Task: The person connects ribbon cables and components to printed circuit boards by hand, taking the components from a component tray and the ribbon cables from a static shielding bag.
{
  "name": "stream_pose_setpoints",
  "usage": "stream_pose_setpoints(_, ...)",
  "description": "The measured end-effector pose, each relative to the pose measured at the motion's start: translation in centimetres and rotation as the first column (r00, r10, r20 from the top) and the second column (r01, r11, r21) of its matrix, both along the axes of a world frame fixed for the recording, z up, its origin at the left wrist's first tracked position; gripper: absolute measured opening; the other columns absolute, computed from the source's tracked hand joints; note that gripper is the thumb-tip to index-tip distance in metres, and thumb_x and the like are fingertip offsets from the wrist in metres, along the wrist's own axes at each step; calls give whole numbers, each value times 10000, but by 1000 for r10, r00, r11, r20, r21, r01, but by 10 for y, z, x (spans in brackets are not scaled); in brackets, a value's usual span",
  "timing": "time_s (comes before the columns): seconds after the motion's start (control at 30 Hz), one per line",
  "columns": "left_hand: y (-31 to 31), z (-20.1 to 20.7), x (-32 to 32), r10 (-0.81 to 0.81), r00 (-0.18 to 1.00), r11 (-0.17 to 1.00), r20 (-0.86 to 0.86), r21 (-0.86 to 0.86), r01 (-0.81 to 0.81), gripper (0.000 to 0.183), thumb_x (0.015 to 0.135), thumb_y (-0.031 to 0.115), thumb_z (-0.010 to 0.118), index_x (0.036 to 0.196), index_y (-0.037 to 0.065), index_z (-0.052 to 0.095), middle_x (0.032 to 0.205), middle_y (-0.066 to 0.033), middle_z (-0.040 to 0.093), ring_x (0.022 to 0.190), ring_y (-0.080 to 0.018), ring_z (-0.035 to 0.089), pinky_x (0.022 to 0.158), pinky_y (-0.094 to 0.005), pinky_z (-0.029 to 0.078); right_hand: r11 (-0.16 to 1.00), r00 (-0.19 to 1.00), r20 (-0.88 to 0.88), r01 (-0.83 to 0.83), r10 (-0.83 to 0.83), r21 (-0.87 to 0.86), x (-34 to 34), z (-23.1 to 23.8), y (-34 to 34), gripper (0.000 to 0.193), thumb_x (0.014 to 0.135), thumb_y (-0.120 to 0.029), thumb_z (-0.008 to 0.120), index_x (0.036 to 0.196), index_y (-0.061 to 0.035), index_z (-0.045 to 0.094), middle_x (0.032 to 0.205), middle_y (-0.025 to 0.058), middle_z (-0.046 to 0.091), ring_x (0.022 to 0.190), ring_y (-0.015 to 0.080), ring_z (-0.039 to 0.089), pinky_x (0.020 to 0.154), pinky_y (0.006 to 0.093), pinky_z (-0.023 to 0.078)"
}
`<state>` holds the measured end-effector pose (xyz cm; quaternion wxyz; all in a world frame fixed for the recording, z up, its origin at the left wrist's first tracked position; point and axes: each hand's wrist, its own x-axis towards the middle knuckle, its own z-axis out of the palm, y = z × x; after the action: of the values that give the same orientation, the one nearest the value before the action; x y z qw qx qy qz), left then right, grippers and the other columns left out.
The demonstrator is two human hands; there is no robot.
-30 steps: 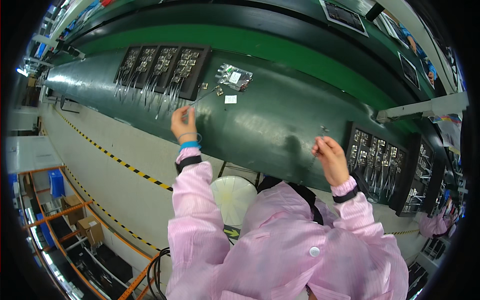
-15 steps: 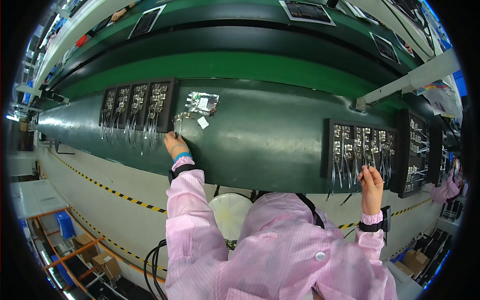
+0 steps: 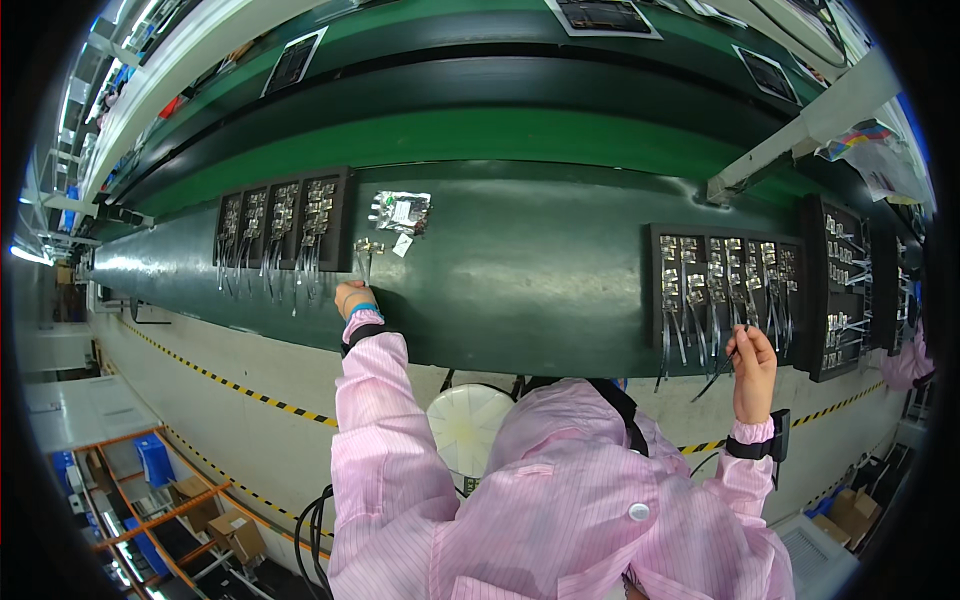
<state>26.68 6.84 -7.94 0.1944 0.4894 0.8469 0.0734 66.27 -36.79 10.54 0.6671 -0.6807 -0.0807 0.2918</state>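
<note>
My left hand [image 3: 354, 297] is closed, its fingers around the lower end of a small metal part with a flat tail [image 3: 366, 249], just right of the left tray. That tray [image 3: 343, 200] is dark and divided, with rows of similar small metal parts whose thin silvery tails hang over its front edge. My right hand [image 3: 753, 362] pinches a thin dark strip [image 3: 712, 380] at the front edge of the right tray [image 3: 657, 270]. This tray is also dark and filled with metal parts with tails. The strip's upper end is hidden among the fingers.
A shiny clear bag [image 3: 402, 211] and a small white label [image 3: 402, 245] lie right of the left tray. Another dark tray [image 3: 815, 300] stands at far right beside a slanted white post [image 3: 800, 135]. Behind the green bench runs a belt with flat dark panels [image 3: 600, 16].
The part by my left hand has turned so its tail points toward my fingers. My right hand has shifted slightly right and up. The view has shifted a little.
</note>
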Motion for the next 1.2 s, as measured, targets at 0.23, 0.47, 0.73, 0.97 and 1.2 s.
stream_pose_setpoints(0.23, -4, 10, 15, -41, 996, 999, -77, 12, 42, 156, 750, 31, 623, 815, 156, 689, 900, -134, 669, 866, -302, 648, 755, -392, 511, 1000, 1000, 4, 29, -29, -12, 4, 2, -18, 98, 880, -90, 576, 963, -41, 597, 920, 21, 611, 759, 93, 537, 691, 215, 423)
stream_pose_setpoints(0.47, -23, 0, 3, -99, 994, 978, -47, 180, 106, 186, 762, 17, 582, 913, 100, 650, 810, -79, 663, 738, -235, 641, 684, -351, 509, 995, 995, 17, 102, -102, 11, 12, -3, -32, 112, 864, -92, 597, 954, -26, 599, 900, 32, 620, 730, 90, 535, 663, 200, 406)
stream_pose_setpoints(0.73, -58, -30, -15, -416, 692, 874, 590, 471, 124, 274, 746, 51, 701, 1014, 21, 652, 808, -1, 619, 713, -81, 546, 661, -225, 460, 977, 957, 228, 201, -181, -65, 54, 20, -73, 215, 888, -132, 575, 1048, 10, 596, 941, 43, 626, 748, 70, 529, 676, 204, 413)
stream_pose_setpoints(0.97, -144, 54, -18, -262, 555, 914, 790, 388, -120, 378, 828, 119, 656, 1181, 45, 540, 1004, 11, 550, 869, -79, 500, 687, -200, 393, 931, 936, 350, 148, -23, -335, 150, 67, -135, 241, 886, -167, 575, 1021, 25, 633, 798, -18, 594, 671, 32, 465, 592, 169, 367)
stream_pose_setpoints(1.2, -222, 96, 29, -322, 535, 824, 781, 509, -248, 349, 853, 106, 618, 1178, 22, 523, 1091, -10, 554, 882, -54, 503, 671, -177, 386, 816, 664, 707, 254, 244, -520, 345, 60, -236, 123, 832, -81, 623, 900, 18, 648, 718, -14, 612, 658, 31, 523, 593, 191, 421)
